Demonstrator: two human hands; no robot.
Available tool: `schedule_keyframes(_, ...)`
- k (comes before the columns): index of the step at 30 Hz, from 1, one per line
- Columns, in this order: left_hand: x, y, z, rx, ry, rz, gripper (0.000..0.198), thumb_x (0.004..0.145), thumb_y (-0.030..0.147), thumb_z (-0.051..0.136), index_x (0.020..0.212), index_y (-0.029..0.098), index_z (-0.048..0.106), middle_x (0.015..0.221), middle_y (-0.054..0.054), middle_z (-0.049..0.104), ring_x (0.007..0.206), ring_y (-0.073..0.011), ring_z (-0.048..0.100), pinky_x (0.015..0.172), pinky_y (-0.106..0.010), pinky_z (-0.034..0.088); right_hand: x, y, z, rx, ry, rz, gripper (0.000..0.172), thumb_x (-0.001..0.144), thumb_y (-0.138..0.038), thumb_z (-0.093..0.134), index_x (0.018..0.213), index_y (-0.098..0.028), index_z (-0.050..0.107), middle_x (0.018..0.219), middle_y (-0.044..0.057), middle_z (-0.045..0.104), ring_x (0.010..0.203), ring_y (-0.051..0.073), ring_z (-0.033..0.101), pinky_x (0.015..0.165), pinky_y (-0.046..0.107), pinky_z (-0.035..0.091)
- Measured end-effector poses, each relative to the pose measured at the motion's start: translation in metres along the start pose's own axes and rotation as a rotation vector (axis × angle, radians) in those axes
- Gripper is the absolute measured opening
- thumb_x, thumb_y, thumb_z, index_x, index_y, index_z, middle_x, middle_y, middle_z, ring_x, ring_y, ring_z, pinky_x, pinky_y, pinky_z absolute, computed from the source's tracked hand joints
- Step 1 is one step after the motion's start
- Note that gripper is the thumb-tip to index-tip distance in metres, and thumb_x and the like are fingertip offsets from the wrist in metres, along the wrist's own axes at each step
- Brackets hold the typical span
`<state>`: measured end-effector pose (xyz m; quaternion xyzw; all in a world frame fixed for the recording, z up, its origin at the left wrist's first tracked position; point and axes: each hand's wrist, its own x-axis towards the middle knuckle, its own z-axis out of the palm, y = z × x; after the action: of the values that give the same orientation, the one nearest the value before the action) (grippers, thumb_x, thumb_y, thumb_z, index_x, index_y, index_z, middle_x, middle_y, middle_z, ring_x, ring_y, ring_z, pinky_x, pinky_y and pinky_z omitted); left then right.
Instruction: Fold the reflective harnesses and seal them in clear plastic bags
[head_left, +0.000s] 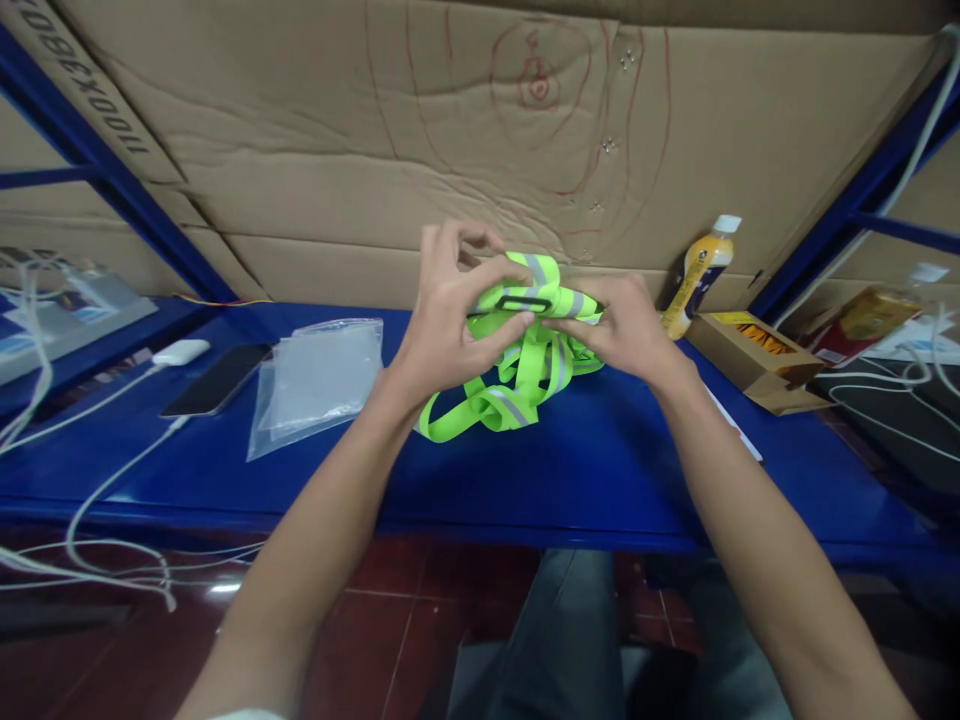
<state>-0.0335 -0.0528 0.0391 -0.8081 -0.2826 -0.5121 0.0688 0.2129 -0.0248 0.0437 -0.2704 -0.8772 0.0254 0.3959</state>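
A bundle of neon yellow-green reflective straps with grey stripes hangs in loops above the blue tabletop. A black slide buckle sits on the strap between my hands. My left hand pinches the strap at the buckle's left side, thumb below and index finger above. From the right, my right hand grips the folded strap, with its thumb and fingers closed around the layers. Part of the bundle is hidden behind my fingers.
Clear plastic bags and a phone with a cable lie on the left. To the right stand a yellow-labelled bottle and an open cardboard box. A cardboard sheet backs the blue table.
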Motion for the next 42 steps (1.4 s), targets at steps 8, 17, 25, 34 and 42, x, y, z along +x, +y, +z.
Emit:
schedule_keyframes(8, -0.001, 0.011, -0.002, -0.266, 0.065, -0.238, 0.039, 0.106, 0.064, 0.065, 0.115, 0.026, 0.072, 0.102, -0.007, 0.081, 0.102, -0.0271, 0.079, 0.086, -0.039, 0.059, -0.008, -0.005, 0.018, -0.079, 0.097, -0.202, 0.035, 0.111, -0.032, 0.055, 0.139, -0.027, 0.075, 0.138, 0.009, 0.079, 0.124, 0.028, 0.074, 0.109, 0.043, 0.057)
schedule_keyframes(17, 0.003, -0.005, -0.001, -0.616, -0.301, -0.590, 0.047, 0.094, 0.064, 0.076, 0.089, 0.018, 0.079, 0.088, -0.008, 0.078, 0.086, -0.0252, 0.076, 0.072, -0.033, 0.059, -0.020, 0.009, 0.035, -0.291, 0.266, -0.323, 0.046, 0.113, -0.028, 0.049, 0.157, -0.033, 0.063, 0.160, 0.009, 0.066, 0.144, 0.033, 0.067, 0.119, 0.060, 0.057)
schedule_keyframes(25, 0.003, -0.008, -0.002, -0.829, -0.185, -0.790, 0.040, 0.068, 0.046, 0.098, 0.083, 0.017, 0.076, 0.077, -0.004, 0.072, 0.063, -0.0166, 0.065, 0.057, -0.028, 0.051, -0.026, -0.011, 0.035, -0.165, 0.140, -0.320, 0.056, 0.109, -0.034, 0.056, 0.164, -0.026, 0.054, 0.169, 0.016, 0.055, 0.158, 0.037, 0.053, 0.126, 0.068, 0.048)
schedule_keyframes(34, -0.004, 0.006, 0.000, -0.127, -0.020, -0.213, 0.023, 0.085, 0.037, 0.082, 0.083, 0.020, 0.066, 0.069, 0.004, 0.054, 0.062, -0.0119, 0.043, 0.061, -0.030, 0.037, -0.010, -0.027, 0.001, -0.010, -0.022, -0.051, 0.059, 0.106, -0.051, 0.063, 0.158, -0.025, 0.055, 0.159, 0.013, 0.064, 0.145, 0.036, 0.061, 0.125, 0.057, 0.047)
schedule_keyframes(42, -0.018, 0.015, 0.019, 0.039, 0.287, -0.227, 0.033, 0.104, 0.052, 0.066, 0.087, 0.023, 0.065, 0.072, 0.002, 0.062, 0.064, -0.0135, 0.058, 0.068, -0.030, 0.048, 0.006, -0.025, 0.003, 0.080, -0.048, 0.017, 0.043, 0.099, -0.061, 0.074, 0.118, -0.023, 0.070, 0.106, 0.006, 0.077, 0.096, 0.025, 0.067, 0.087, 0.036, 0.053)
